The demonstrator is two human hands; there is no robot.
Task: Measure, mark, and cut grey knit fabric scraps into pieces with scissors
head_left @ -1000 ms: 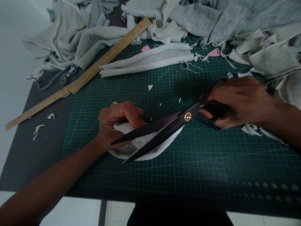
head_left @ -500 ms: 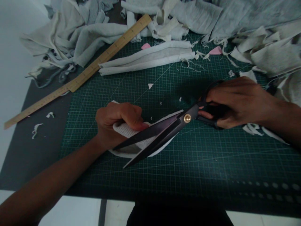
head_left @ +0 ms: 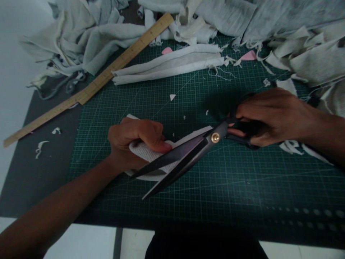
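My left hand [head_left: 137, 138] is closed on a folded piece of light grey fabric [head_left: 147, 152], its thumb pressed on top. My right hand [head_left: 272, 115] grips the handles of large black scissors [head_left: 215, 137] with a brass pivot screw. The blades are parted and point left, lying across the fabric close to my left thumb. Part of the fabric is hidden behind the blades and my fingers. Beneath both hands lies a green gridded cutting mat [head_left: 215, 187].
A wooden ruler [head_left: 105, 77] slants across the mat's left side. A folded pale fabric strip [head_left: 169, 66] lies beyond my hands. Grey fabric [head_left: 110, 39] is heaped along the back, and more fabric scraps [head_left: 309, 57] lie at right. Pink pieces [head_left: 248, 55] and small offcuts are scattered about.
The scissor blades have spread a little wider, the lower tip moving slightly down. My left hand keeps its hold on the fabric, almost unmoved.
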